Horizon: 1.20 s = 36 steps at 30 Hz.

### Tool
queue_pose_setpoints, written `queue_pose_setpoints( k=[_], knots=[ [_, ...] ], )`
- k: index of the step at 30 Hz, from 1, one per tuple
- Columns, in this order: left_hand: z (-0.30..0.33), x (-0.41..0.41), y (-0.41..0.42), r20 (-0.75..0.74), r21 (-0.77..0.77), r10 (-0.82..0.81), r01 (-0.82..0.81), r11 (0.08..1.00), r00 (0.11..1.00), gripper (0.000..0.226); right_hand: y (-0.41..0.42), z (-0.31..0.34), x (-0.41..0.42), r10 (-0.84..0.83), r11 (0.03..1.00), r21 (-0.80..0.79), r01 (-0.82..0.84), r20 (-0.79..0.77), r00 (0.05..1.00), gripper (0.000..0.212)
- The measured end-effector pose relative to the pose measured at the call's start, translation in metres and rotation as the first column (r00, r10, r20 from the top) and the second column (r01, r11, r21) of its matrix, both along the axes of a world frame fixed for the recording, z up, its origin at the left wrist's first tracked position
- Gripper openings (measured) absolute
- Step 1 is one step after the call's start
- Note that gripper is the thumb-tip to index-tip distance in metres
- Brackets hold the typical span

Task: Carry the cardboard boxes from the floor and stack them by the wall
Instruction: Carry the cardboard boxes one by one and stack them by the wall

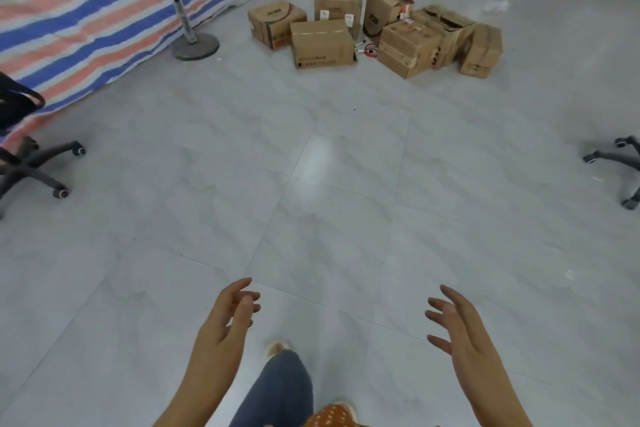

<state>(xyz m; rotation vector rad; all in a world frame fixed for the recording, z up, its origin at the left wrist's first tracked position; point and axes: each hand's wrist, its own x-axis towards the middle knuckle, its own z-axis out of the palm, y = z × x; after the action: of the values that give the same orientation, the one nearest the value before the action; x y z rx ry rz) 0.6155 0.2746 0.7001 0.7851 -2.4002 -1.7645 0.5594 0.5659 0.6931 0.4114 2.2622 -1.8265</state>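
We see the cardboard boxes (374,31) clustered on the floor (311,184) far ahead, printing unreadable. Wide bare tile separates them from our left hand (225,319) and right hand (460,326), each grip wide, holding nothing. Chair bases (38,163) flank both edges.

- Cardboard boxes (320,43) — plain brown, with dark printed marks; some show small white labels, and one carries a red-and-black curved print on its top.
- Floor (329,218) — pale grey tiles with faint cloudy marbling and thin darker joints.
- Tarpaulin (86,3) — broad stripes of blue, orange-red and white.
- Stand base (195,46) — dull grey disc under a dark pole.
- Chair bases (34,166) — black legs, castors with light rims.
- Trouser leg (277,388) — dark blue denim.
- Garment (332,416) at the lower edge — orange-brown with small white dots.
- Cables (370,50) between the boxes — red.
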Motion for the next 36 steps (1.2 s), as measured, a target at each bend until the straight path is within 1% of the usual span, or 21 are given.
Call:
queue_pose_setpoints(
  k=[5,10,14,15,18,19,24,26,30,34,36],
  knots=[
    [-0.017,-0.078,-0.013,0.033,-0.034,0.048,-0.047,0.998,0.998,0.026,-0.017,-0.018,-0.087,0.05,0.999,0.014,-0.05,0.046,0.998,0.031],
    [-0.022,-0.199,-0.039,0.013,-0.017,0.057,-0.056,0.998,0.998,0.029,-0.045,-0.022,-0.202,0.042,0.999,0.027,-0.043,0.037,0.998,0.031],
    [0.002,-0.311,-0.067,-0.057,-0.03,0.042,-0.044,0.999,0.997,0.048,-0.07,-0.006,-0.306,0.015,0.999,0.043,-0.015,-0.011,1.0,0.029],
    [0.006,-0.337,-0.074,-0.065,-0.032,0.043,-0.045,0.998,0.997,0.048,-0.076,-0.003,-0.331,0.018,0.998,0.057,-0.017,-0.02,1.0,0.031],
    [0.009,-0.4,-0.091,-0.063,-0.012,0.027,-0.028,1.0,0.998,0.031,-0.086,-0.002,-0.391,0.028,0.995,0.092,-0.026,-0.014,1.0,0.048],
    [0.008,-0.417,-0.094,-0.058,-0.009,0.019,-0.019,1.0,0.998,0.03,-0.086,-0.003,-0.407,0.024,0.995,0.1,-0.024,-0.006,1.0,0.051],
    [0.005,-0.5,-0.103,-0.027,-0.034,0.012,-0.013,0.999,1.0,0.044,-0.074,-0.015,-0.496,0.019,0.993,0.115,-0.025,0.055,0.998,0.047],
    [-0.001,-0.539,-0.105,-0.029,-0.035,0.049,-0.05,0.998,0.998,0.041,-0.069,-0.018,-0.541,0.025,0.992,0.12,-0.032,0.061,0.998,0.05],
    [-0.012,-0.627,-0.093,-0.037,-0.001,0.141,-0.141,0.99,0.989,0.028,-0.056,-0.015,-0.646,0.046,0.993,0.108,-0.05,0.038,0.998,0.055],
    [-0.006,-0.727,-0.062,-0.06,0.018,0.171,-0.17,0.985,0.983,0.034,-0.038,0.002,-0.759,0.093,0.986,0.137,-0.091,-0.005,0.996,0.054],
    [-0.004,-0.777,-0.049,-0.06,0.034,0.166,-0.164,0.986,0.984,0.033,-0.03,0.008,-0.814,0.109,0.986,0.131,-0.106,-0.017,0.994,0.047]
  ],
)
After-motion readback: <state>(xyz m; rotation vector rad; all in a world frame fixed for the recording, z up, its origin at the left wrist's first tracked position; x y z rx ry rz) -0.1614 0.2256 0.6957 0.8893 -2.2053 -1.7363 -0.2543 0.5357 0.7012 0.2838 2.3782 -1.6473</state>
